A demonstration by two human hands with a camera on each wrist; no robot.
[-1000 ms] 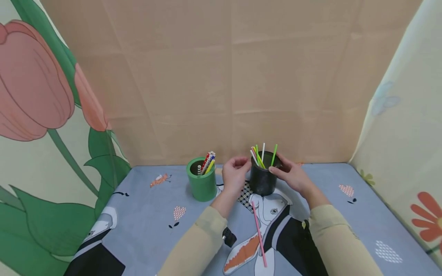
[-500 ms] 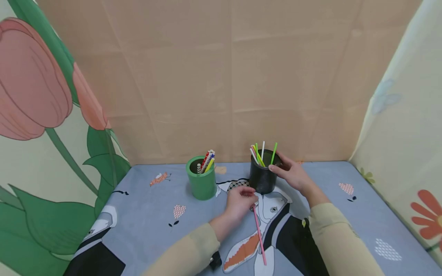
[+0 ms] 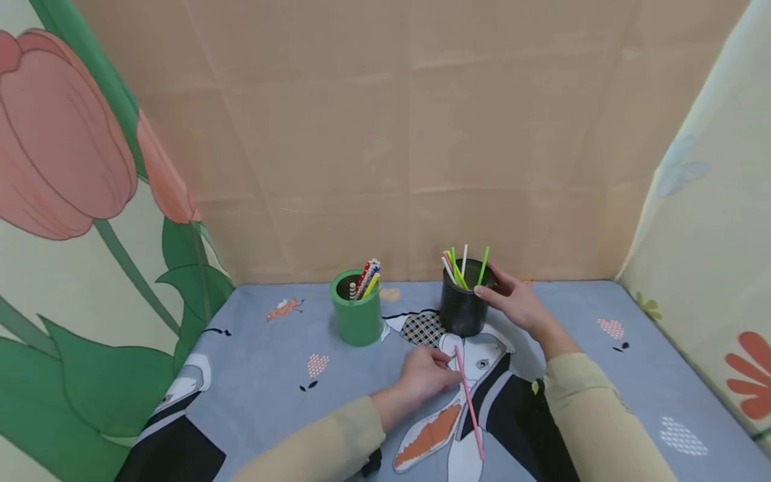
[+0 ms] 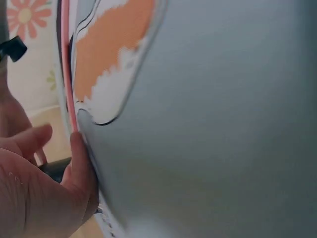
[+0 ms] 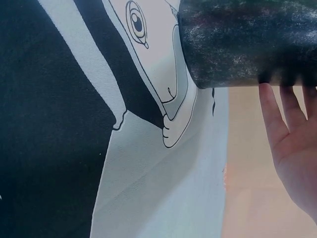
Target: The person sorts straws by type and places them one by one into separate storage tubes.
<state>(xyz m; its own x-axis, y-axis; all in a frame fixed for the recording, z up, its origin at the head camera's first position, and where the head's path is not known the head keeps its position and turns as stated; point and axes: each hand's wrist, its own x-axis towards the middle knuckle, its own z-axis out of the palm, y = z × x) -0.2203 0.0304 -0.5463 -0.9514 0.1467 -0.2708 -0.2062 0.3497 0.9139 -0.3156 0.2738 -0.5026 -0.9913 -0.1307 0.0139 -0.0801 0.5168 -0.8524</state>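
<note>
A thin pink straw (image 3: 472, 408) lies over the printed rabbit on the cloth. My left hand (image 3: 426, 375) is beside its upper part. In the left wrist view, one fingertip (image 4: 78, 141) touches the straw, while another digit stands apart from it with a gap between. A black cup (image 3: 462, 309) stands upright, holding several white, green, yellow and pink straws (image 3: 459, 269). My right hand (image 3: 521, 304) grips this cup from the right, thumb near the front rim. Fingertips (image 5: 270, 99) rest against the cup's side in the right wrist view.
A green cup (image 3: 357, 318) stands left of the black cup, with patterned and yellow straws (image 3: 367, 281) in it. Both stand near the far edge of the blue printed cloth (image 3: 271, 388). A brown backdrop (image 3: 313, 147) rises behind, with a floral drape (image 3: 711, 234) at right.
My left hand has come down from beside the black cup's rim to the pink straw. The straw has shifted slightly right on the cloth. My right hand stays on the cup.
</note>
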